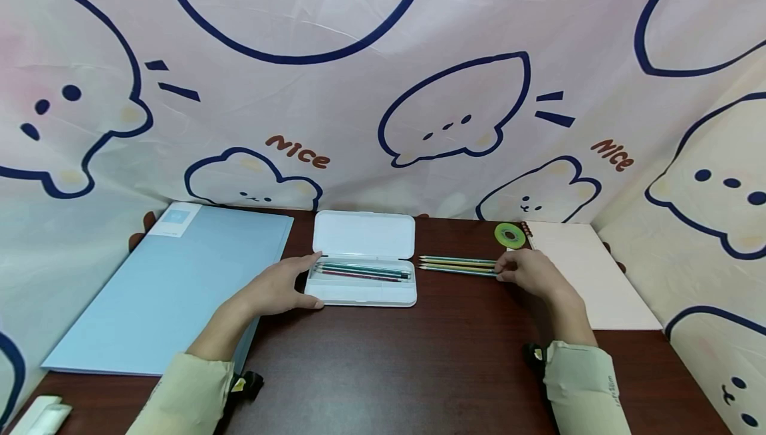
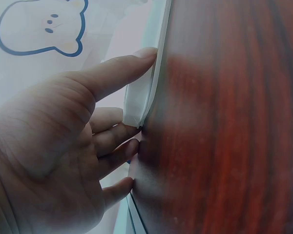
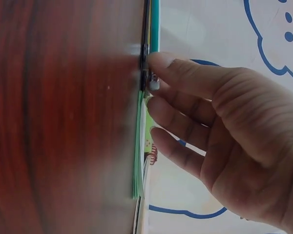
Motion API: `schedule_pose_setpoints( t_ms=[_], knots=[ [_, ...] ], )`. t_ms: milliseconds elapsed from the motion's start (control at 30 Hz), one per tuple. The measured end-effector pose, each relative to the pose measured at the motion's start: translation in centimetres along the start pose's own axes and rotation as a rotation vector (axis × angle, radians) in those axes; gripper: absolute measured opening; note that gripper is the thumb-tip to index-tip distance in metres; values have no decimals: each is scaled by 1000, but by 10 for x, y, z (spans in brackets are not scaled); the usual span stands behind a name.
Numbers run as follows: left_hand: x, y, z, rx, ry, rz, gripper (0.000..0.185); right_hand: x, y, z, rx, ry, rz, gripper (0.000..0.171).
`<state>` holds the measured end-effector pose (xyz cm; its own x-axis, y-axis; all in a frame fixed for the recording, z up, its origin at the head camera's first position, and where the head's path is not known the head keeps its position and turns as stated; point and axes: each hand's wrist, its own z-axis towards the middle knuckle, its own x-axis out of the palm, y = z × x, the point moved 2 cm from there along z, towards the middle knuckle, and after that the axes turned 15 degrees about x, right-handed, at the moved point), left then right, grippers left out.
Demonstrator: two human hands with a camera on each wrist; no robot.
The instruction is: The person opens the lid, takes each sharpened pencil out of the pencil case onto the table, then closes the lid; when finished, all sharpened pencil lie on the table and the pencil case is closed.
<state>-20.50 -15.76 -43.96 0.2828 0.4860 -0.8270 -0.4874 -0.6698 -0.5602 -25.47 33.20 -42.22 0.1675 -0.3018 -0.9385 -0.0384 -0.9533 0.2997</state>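
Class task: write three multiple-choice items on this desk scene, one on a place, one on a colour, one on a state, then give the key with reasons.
1. Where do the loose pencils lie?
A. right of the pencil case
B. on the folder
C. inside the lid

2. What colour is the folder?
A. red
B. light blue
C. black

3. How is the pencil case?
A. shut
B. upside down
C. open, lid back

Key: A, they lie on the table by the right hand; B, its cover shows pale blue; C, pencils show in the tray while the left hand steadies it.

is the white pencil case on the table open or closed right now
Open. The white plastic pencil case has its lid folded back flat on the dark wooden table, and coloured pencils lie exposed in its tray.
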Motion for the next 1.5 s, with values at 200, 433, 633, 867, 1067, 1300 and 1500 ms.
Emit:
schedule_pose_setpoints(
  t_ms=[200, 433, 633, 867, 1067, 1300, 1500],
  knots=[
    [0, -1, -1, -2, -3, 2, 98, -4, 6, -3, 30, -84, -103, 3],
    [0, -2, -1, -7, -1, 9, 98, -6, 11, -5, 71, -50, -113, 4],
    [-1, -4, 0, 1, 2, 12, 98, -3, 9, -4, 87, -31, -119, 5],
    [-1, -4, -1, -16, 4, 9, 98, -3, 7, 0, 94, -44, -121, 6],
    [0, -2, -1, -9, 1, 12, 99, -3, 7, 2, 100, -47, -126, 5],
    [-1, -4, -1, 7, -2, 9, 98, 0, 13, 2, 68, -72, -136, 5],
    [-1, -4, 0, 5, 2, 7, 98, 1, 19, 3, 63, -92, -141, 6]
  ],
)
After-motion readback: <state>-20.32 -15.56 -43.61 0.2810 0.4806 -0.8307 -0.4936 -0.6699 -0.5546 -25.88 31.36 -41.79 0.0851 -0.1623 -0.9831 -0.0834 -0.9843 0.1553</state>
